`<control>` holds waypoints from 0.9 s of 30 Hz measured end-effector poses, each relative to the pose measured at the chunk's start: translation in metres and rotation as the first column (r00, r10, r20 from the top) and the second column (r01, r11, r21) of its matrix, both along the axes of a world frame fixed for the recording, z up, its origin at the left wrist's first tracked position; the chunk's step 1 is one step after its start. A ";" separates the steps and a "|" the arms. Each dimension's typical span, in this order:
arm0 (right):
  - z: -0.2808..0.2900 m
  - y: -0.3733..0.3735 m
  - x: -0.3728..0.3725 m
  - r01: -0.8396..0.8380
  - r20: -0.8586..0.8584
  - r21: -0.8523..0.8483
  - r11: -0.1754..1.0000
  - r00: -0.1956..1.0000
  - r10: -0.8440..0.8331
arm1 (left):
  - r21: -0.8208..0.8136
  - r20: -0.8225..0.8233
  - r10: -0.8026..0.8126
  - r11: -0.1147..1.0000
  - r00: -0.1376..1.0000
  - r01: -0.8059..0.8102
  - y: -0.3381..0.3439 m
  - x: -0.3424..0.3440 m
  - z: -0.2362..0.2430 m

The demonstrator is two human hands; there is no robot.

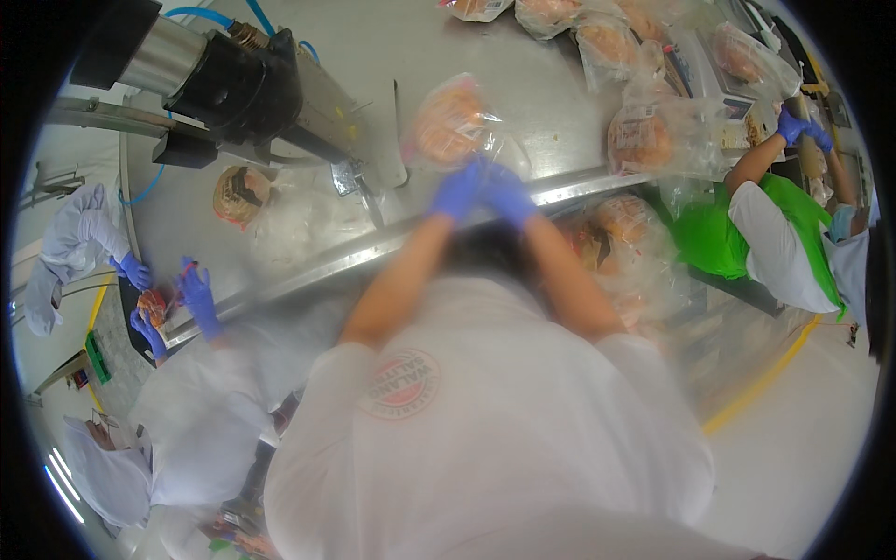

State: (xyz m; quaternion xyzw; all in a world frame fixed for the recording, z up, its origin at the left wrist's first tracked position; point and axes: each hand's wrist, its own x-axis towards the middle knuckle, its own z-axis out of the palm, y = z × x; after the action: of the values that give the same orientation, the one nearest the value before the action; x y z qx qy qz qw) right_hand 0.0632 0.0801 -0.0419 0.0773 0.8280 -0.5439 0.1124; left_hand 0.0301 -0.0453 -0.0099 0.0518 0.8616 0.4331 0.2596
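A clear plastic bag (450, 121) with rounded orange-brown food in it lies on the metal table in front of me. Both my hands wear blue gloves and meet at the bag's loose near end. My left hand (457, 190) is closed on the gathered plastic. Right beside it, my right hand (510, 196) is closed on the same end. Motion blurs the fingers, and the pinched plastic between them is mostly hidden.
A machine with a black and silver cylinder (224, 84) stands at the left. Another bagged item (242, 196) lies below it. Several filled bags (644, 135) crowd the right; more sit below the table's raised metal rim (579, 187). Co-workers stand at left and right.
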 end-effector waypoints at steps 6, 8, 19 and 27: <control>0.016 -0.003 -0.013 -0.199 -0.053 0.234 0.952 0.975 0.217 | 0.262 0.017 0.055 0.963 0.998 -0.058 0.002 0.001 -0.079; 0.040 0.010 -0.017 -0.208 -0.065 0.237 0.949 0.971 0.229 | 0.304 0.054 -0.027 0.953 0.998 0.010 0.006 -0.002 -0.083; 0.035 0.048 0.008 -0.132 -0.084 -0.194 0.972 0.989 0.118 | -0.650 -0.155 -0.776 0.546 0.611 0.529 0.079 -0.126 0.034; 0.092 0.057 0.030 0.320 0.058 -0.099 0.942 0.947 -0.315 | 0.267 0.014 -0.226 0.940 0.974 0.215 0.040 -0.142 0.074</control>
State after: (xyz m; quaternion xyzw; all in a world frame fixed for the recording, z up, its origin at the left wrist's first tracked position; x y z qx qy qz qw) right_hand 0.0937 0.1373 0.0497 0.2149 0.7718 -0.5967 0.0443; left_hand -0.1120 -0.0052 0.0645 0.1724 0.7792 0.5130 0.3163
